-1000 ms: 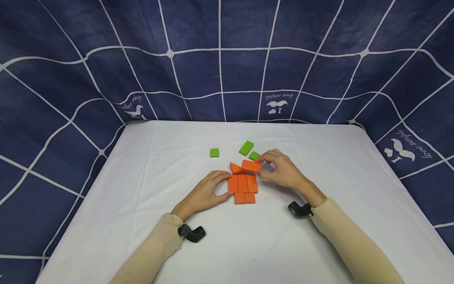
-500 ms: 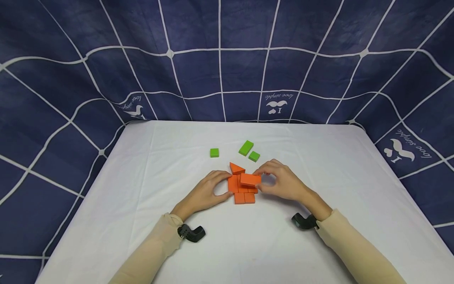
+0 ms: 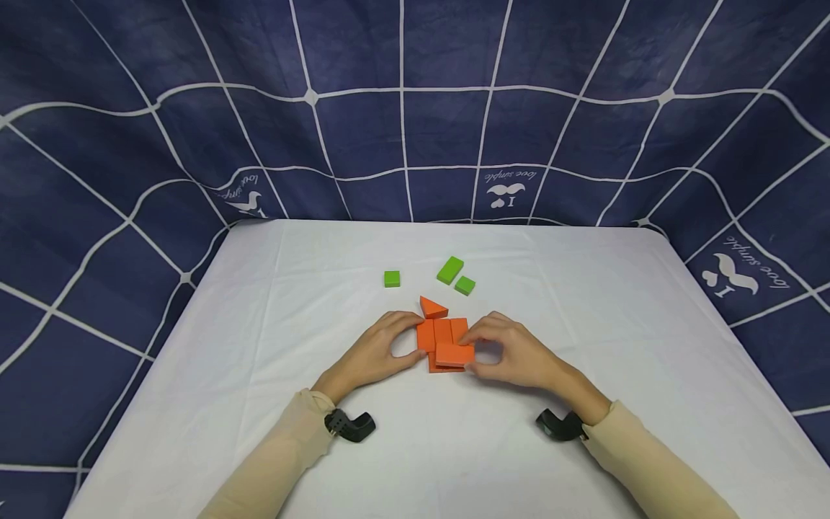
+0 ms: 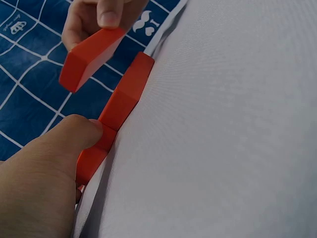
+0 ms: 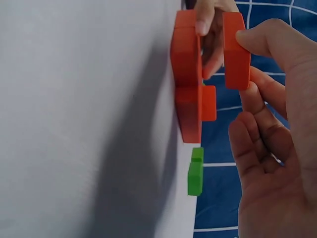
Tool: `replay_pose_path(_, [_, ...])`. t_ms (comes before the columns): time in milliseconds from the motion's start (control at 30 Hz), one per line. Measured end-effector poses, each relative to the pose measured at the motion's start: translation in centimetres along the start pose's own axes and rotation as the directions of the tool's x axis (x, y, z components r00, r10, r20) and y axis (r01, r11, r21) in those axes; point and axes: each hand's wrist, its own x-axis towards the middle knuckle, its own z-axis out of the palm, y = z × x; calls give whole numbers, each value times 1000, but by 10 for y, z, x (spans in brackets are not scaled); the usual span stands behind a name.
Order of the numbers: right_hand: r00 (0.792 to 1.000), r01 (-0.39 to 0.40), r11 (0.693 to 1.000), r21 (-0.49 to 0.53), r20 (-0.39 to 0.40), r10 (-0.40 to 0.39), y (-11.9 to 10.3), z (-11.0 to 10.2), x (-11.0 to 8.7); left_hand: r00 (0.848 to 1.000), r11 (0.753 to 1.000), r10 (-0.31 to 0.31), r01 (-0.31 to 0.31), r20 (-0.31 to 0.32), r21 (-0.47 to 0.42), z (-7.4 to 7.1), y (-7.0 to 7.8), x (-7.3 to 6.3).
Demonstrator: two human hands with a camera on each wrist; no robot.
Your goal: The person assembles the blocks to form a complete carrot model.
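Note:
My right hand [image 3: 519, 353] pinches an orange rectangular block [image 3: 454, 354] between thumb and fingers. The right wrist view shows that block [image 5: 237, 52] raised apart from the blocks on the table. Below it, an orange arrangement lies flat: a row of upright rectangles [image 3: 443, 331] with smaller blocks along its near side, now partly hidden. At the row's left end my left hand [image 3: 372, 353] holds the leftmost block [image 3: 425, 336] with thumb and finger at its two ends. In the left wrist view, the thumb [image 4: 81, 130] presses on this block's near end. An orange triangular block [image 3: 431, 308] lies behind the row.
Several green pieces lie farther back on the white-covered table [image 3: 311, 288]: a small block [image 3: 392, 279] to the left, a longer block [image 3: 450, 270] and another small block [image 3: 465, 286] to the right. A dark blue checked cloth [image 3: 363, 130] hangs behind and beside the table.
My right hand has carried the orange rectangular block from beside the triangular block toward the near side, over the row. The left hand stays in place.

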Motion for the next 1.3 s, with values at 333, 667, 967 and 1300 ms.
replay_pose_path(333, [997, 27, 1000, -8, 74, -26, -4, 11, -9, 1000, 1000, -1, 1, 4, 1, 0, 0, 0])
replay_pose_path(667, [992, 63, 996, -56, 115, -56, -6, 16, -12, 1000, 1000, 0, 0, 0, -1, 1, -1, 0])
replay_pose_path(967, [989, 46, 993, -111, 148, -30, -7, 17, -13, 1000, 1000, -6, 6, 1, -8, 1, 0, 0])
replay_pose_path(1300, [988, 40, 991, -131, 153, -20, -8, 16, -13, 1000, 1000, -10, 10, 5, -8, 1, -1, 0])
